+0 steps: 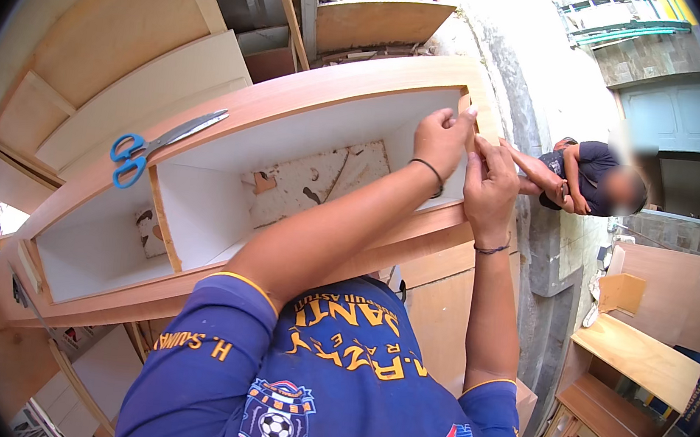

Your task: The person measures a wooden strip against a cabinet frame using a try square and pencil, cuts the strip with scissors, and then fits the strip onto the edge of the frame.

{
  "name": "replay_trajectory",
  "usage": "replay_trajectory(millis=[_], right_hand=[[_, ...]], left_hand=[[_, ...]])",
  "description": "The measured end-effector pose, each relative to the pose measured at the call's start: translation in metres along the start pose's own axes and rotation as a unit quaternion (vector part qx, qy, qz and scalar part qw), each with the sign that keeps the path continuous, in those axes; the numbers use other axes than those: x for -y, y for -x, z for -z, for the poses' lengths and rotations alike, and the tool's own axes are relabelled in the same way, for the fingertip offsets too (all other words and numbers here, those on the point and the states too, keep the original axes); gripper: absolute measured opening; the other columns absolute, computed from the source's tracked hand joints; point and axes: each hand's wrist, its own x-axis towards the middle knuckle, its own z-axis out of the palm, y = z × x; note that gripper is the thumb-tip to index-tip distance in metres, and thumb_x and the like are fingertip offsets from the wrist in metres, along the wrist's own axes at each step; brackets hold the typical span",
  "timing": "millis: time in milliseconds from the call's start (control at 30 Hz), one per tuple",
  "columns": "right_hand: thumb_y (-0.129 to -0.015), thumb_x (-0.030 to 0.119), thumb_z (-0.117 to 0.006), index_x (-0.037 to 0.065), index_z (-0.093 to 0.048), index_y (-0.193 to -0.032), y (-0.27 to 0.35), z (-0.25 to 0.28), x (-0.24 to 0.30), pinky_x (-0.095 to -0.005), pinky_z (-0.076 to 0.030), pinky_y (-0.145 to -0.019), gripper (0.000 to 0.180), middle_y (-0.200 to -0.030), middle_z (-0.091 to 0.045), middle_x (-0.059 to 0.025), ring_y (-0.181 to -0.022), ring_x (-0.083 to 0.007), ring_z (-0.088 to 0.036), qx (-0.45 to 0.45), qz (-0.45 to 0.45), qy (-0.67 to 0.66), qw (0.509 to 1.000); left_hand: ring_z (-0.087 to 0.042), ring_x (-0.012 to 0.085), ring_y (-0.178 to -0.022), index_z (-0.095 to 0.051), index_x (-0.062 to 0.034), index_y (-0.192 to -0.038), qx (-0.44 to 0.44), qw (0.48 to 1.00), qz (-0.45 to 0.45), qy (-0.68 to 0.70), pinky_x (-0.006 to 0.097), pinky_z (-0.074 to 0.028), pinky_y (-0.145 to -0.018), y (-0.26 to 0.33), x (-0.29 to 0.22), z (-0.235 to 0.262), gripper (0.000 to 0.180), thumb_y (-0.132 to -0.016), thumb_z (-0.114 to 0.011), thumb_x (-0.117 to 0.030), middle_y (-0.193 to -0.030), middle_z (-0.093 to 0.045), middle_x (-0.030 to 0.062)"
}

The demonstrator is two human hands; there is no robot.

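Note:
A long wooden cabinet frame [312, 95] with a white inside lies in front of me, split by a divider into two open compartments. My left hand [444, 139] presses its fingertips on the right end panel of the frame, near the top corner. My right hand [490, 186] is right beside it, fingers pinched against the same end panel. Whether a thin strip is held between the fingers is too small to tell. A pair of blue-handled scissors [157, 147] rests on the far rail of the frame, well to the left of both hands.
Another person [584, 179] in a dark shirt bends over beyond the right end of the frame. Pale boards [127, 67] lean at the upper left. Smaller wooden shelf units [633, 368] stand at the lower right, and a grey wall [536, 67] runs behind.

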Motion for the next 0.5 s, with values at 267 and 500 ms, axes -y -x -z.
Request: replay_trajectory(millis=[267, 500], right_hand=[[-0.084, 0.004, -0.058, 0.003, -0.066, -0.102, -0.009, -0.007, 0.0, -0.0387, -0.048, -0.063, 0.02, -0.083, -0.061, -0.0149, -0.072, -0.0317, -0.062, 0.015, -0.017, 0.102, 0.995], [-0.082, 0.003, -0.059, 0.006, -0.068, -0.098, -0.01, -0.005, 0.001, -0.0394, -0.047, -0.06, 0.018, -0.079, -0.059, -0.0132, -0.068, -0.0307, -0.06, 0.008, -0.017, 0.129, 0.991]], left_hand=[[-0.06, 0.0116, -0.077, -0.063, 0.0077, -0.108, -0.061, 0.996, 0.003, 0.064, 0.026, -0.05, -0.067, -0.013, 0.012, -0.026, 0.034, -0.086, -0.065, -0.018, -0.089, -0.067, 0.0111], [-0.061, 0.0121, -0.077, -0.059, 0.009, -0.114, -0.044, 0.995, 0.011, 0.084, 0.025, -0.051, -0.067, -0.013, 0.019, -0.028, 0.041, -0.085, -0.068, -0.017, -0.094, -0.067, 0.0112]])
